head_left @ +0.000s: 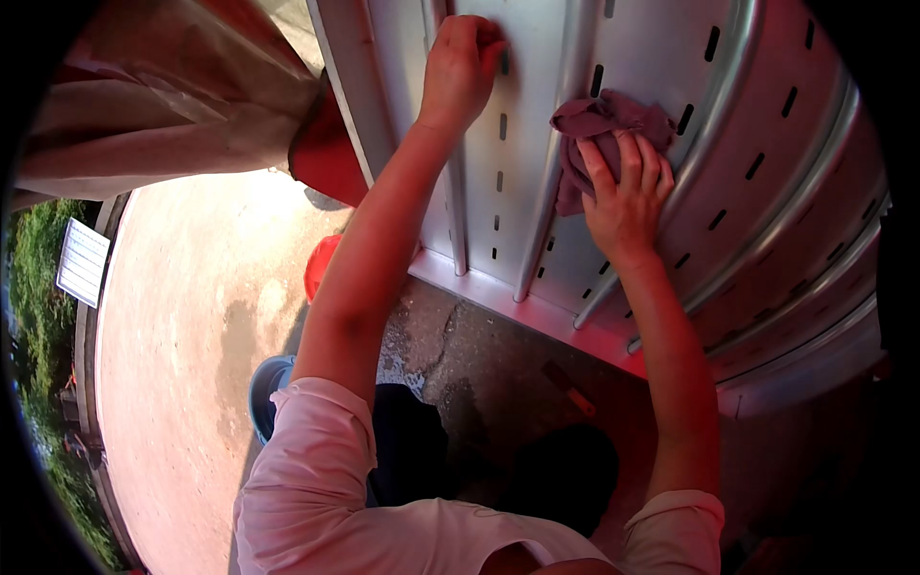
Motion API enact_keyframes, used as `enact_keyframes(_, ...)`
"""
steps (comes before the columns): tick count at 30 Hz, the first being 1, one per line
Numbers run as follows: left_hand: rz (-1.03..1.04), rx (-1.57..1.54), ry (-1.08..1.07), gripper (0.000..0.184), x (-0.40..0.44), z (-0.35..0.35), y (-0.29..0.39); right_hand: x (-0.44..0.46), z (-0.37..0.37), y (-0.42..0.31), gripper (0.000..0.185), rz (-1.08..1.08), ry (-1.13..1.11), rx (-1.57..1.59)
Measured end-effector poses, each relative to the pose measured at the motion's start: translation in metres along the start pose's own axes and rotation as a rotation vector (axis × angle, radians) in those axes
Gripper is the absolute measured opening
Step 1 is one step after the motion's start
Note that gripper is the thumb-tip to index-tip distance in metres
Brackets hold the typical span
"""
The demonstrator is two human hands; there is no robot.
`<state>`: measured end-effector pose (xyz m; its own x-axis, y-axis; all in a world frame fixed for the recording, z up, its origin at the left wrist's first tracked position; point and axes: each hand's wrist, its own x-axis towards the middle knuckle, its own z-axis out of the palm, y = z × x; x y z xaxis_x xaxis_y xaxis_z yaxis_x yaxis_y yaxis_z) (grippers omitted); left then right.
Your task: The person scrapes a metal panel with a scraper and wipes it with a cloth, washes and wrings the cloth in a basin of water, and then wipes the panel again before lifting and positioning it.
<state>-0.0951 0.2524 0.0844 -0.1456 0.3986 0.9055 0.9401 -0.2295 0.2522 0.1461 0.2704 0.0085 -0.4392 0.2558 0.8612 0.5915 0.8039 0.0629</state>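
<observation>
A large silvery metal panel [532,57] with raised ribs and rows of dark slots fills the upper right. My right hand [628,196] presses a bunched purple cloth [613,115] against the panel, its fingers spread over the fabric between two ribs. Higher up and to the left, my left hand [464,69] is closed beside a slot near the panel's left rib. Its fingertips are curled in at the metal, and whatever they may hold is hidden.
A blue bucket [264,388] stands left of my legs, partly behind my sleeve. Beyond my left forearm is a red container [320,264]. A tool with an orange handle [581,402] lies on the dark floor below the panel. Brown sheeting [172,115] hangs at upper left.
</observation>
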Motion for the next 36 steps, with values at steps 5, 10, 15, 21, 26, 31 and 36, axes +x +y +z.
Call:
enact_keyframes(5,-0.004,-0.089,0.001,0.019,-0.001,0.000,0.006,0.000,0.001,0.000,0.056,-0.002,0.001,-0.013)
enact_keyframes(10,0.021,-0.029,-0.004,0.020,-0.001,0.000,0.000,0.000,0.001,0.000,0.056,-0.007,0.013,-0.014)
enact_keyframes(15,0.026,0.008,0.024,0.019,0.000,-0.002,0.003,0.001,0.000,-0.001,0.057,-0.002,0.018,-0.008)
enact_keyframes(21,0.017,0.081,0.055,0.016,-0.003,0.001,0.003,0.000,0.001,-0.001,0.057,-0.001,0.009,-0.016)
enact_keyframes(26,0.031,0.037,0.043,0.013,-0.004,0.001,-0.001,0.002,-0.001,-0.002,0.060,-0.002,0.005,-0.015)
enact_keyframes(31,0.058,0.016,0.028,0.013,-0.005,-0.004,0.002,0.000,-0.001,0.000,0.076,-0.037,-0.035,-0.051)
enact_keyframes(36,0.147,0.039,-0.069,0.039,-0.034,-0.004,-0.004,0.000,-0.001,0.000,0.076,-0.037,-0.043,-0.065)
